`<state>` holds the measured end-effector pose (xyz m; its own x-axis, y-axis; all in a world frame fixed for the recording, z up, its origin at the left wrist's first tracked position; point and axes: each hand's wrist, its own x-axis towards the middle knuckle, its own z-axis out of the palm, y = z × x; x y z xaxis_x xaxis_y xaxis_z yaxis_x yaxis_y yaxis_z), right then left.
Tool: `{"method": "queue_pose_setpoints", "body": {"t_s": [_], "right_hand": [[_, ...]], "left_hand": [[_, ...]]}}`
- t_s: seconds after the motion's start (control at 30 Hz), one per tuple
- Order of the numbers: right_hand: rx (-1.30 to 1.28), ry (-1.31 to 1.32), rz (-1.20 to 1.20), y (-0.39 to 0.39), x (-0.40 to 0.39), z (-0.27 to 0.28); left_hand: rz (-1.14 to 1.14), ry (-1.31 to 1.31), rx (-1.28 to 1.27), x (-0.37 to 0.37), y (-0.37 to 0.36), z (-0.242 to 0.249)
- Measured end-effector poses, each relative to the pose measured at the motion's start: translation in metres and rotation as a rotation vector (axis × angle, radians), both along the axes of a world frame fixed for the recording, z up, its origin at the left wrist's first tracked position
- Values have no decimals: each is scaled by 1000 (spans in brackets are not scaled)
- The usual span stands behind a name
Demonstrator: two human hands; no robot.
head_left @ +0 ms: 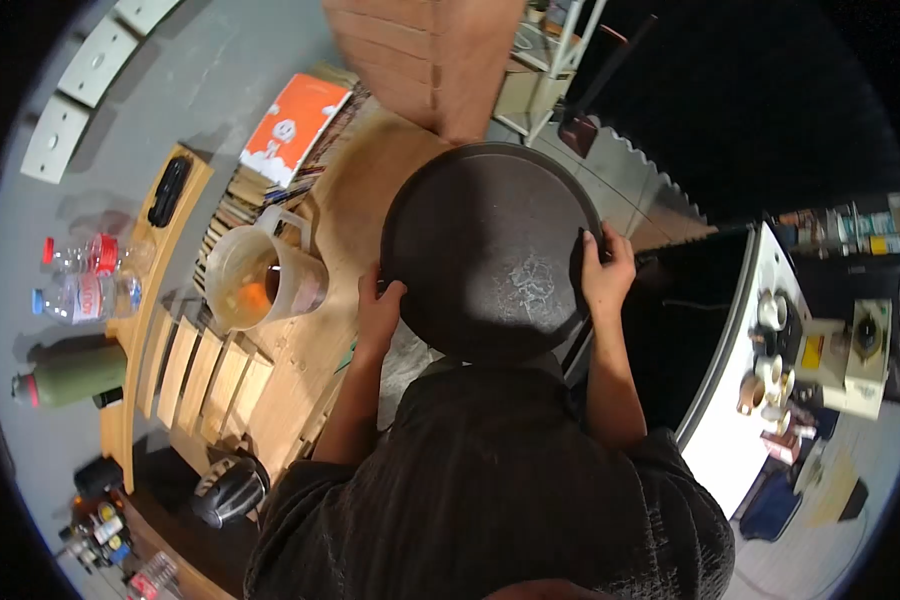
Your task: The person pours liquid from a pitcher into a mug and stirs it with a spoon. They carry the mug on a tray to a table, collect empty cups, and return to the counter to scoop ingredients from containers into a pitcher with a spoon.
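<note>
A large round dark tray (470,230) with a raised rim is held out in front of my body. Whitish streaks mark its surface at the lower right. My left hand (378,305) grips the rim at the lower left, thumb on the near side. On the opposite edge, my right hand (607,270) clasps the rim with its thumb over the top face. The fingers behind the tray are partly hidden. Left of my left hand stands a translucent plastic pitcher (300,275) with something orange inside.
Plastic bottles (85,298) and a green bottle (75,374) stand on a wooden shelf (160,270) at left. An orange-covered book (295,128) lies on a stack. Below is a kettle (230,490). At right, a white counter (735,400) holds several cups (770,312).
</note>
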<state>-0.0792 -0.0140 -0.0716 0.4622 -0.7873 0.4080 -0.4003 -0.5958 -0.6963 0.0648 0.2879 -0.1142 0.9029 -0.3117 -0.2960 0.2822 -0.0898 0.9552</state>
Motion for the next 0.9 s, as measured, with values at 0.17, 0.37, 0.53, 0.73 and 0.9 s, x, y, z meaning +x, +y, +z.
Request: {"method": "queue_pose_setpoints", "body": {"t_s": [0.17, 0.37, 0.53, 0.73, 0.9], "right_hand": [[114, 51, 276, -24, 97, -47], [248, 269, 581, -59, 199, -99], [320, 500, 746, -79, 263, -126], [218, 499, 878, -82, 302, -141], [348, 590, 953, -78, 317, -159]], "left_hand": [[117, 166, 172, 19, 16, -35], [407, 283, 118, 52, -7, -52], [568, 348, 169, 80, -22, -72], [632, 379, 273, 94, -24, -100], [646, 440, 259, 103, -16, -107]]}}
